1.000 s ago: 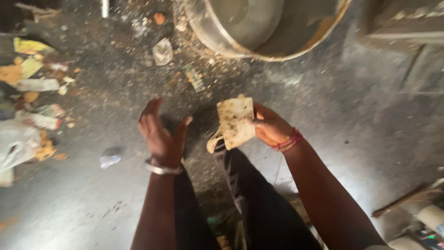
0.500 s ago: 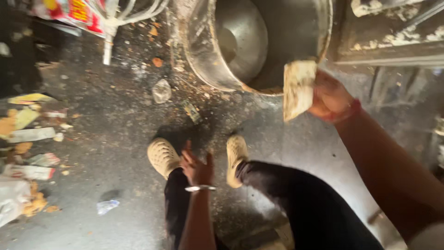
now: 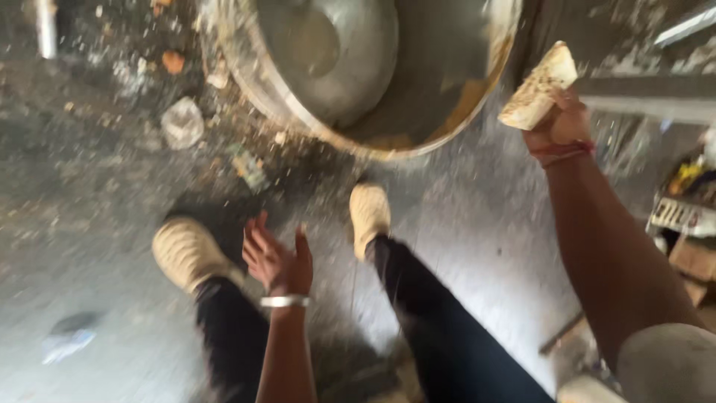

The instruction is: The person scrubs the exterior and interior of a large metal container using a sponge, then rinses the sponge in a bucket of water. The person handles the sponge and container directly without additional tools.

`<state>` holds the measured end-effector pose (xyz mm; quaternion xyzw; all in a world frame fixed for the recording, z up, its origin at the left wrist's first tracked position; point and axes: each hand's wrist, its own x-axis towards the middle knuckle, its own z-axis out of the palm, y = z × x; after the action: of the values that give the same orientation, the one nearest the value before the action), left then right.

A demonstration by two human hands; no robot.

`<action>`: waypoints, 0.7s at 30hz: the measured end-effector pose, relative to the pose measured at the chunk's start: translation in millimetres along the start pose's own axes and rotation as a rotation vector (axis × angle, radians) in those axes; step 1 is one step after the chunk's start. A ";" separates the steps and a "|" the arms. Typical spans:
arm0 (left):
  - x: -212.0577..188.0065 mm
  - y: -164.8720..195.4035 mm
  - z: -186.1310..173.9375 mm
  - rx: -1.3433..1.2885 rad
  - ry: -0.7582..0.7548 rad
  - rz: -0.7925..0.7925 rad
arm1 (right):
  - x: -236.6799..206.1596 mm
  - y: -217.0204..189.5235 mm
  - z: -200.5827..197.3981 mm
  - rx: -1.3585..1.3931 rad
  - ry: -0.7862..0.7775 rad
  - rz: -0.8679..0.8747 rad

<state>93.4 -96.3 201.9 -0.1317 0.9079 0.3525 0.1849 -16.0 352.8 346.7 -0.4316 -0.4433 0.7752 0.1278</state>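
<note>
Pale flatbread (image 3: 538,88) is pinched in the right hand (image 3: 561,123) beside the metal pan (image 3: 388,75); the left hand (image 3: 277,257) hangs open, holding nothing

The scene is seen from a single camera worn on the head, pointed steeply downward at the concrete floor (image 3: 477,246) and tilted slightly forward. Both legs and the pale shoes (image 3: 371,215) are looked upon from directly above, near the middle of the frame. The left hand (image 3: 277,259) is seen close, just below the centre, while the right hand (image 3: 558,123) is caught at the upper right, with its forearm filling the right edge very near the lens. The large metal basin (image 3: 358,75) is cut off by the top edge. The picture is blurred throughout. No second view is provided, so no overlap is shared.
</note>
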 end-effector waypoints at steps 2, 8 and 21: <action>-4.2 20.3 23.4 -0.031 -0.023 -0.025 | 58.6 -11.6 2.6 -0.529 0.048 -0.206; -19.6 48.9 52.3 -0.054 -0.097 -0.059 | 160.1 -47.9 32.7 -1.344 -0.097 -0.575; 4.3 20.8 47.2 -0.050 -0.057 -0.052 | 17.6 -12.9 -1.8 -1.212 -0.268 -0.390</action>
<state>93.3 -49.4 180.1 -0.1497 0.8894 0.3738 0.2163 -27.4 371.5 346.8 -0.2382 -0.8844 0.3974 -0.0563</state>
